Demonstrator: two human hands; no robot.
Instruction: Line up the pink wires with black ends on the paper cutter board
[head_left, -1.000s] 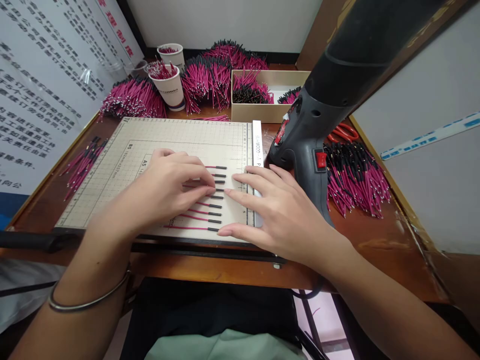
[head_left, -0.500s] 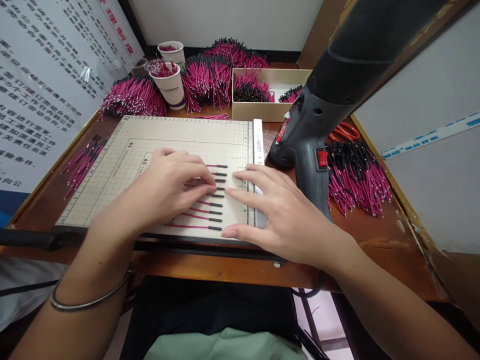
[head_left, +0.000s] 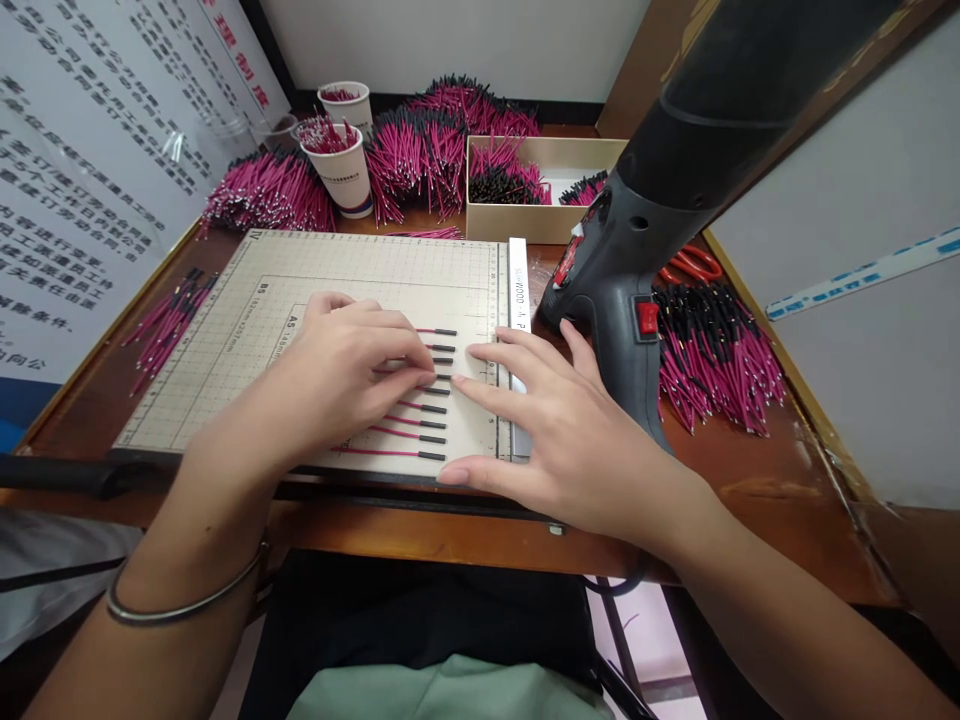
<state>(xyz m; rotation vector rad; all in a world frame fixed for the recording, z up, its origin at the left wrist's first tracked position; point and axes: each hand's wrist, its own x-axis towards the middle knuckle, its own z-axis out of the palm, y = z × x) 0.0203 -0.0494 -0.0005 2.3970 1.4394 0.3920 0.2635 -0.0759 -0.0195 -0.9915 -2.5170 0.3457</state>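
Observation:
Several pink wires (head_left: 405,434) with black sleeves on their right ends lie in a rough column across a cream, grid-printed paper trimmer board (head_left: 375,270). My left hand (head_left: 352,365) is closed, thumb and index finger pinched at one wire's black sleeve (head_left: 442,377) in the middle of the column. It hides the left parts of several wires. My right hand (head_left: 555,430) lies open over the board's right side, fingers spread. Its index fingertip is by the end of that same sleeve, and its thumb is close to the lowest wire.
A black heat gun (head_left: 637,240) stands just right of the board. Behind are wire piles (head_left: 420,150), a paper cup (head_left: 341,175) of wires and an open box (head_left: 540,222). More wires (head_left: 720,350) and red-handled pliers (head_left: 694,262) lie at right. A black lever handle (head_left: 60,478) sticks out left.
My right hand's little finger has spread outward towards the heat gun, and its thumb has shifted slightly left. My left hand keeps its pinch, and the wires hold their places.

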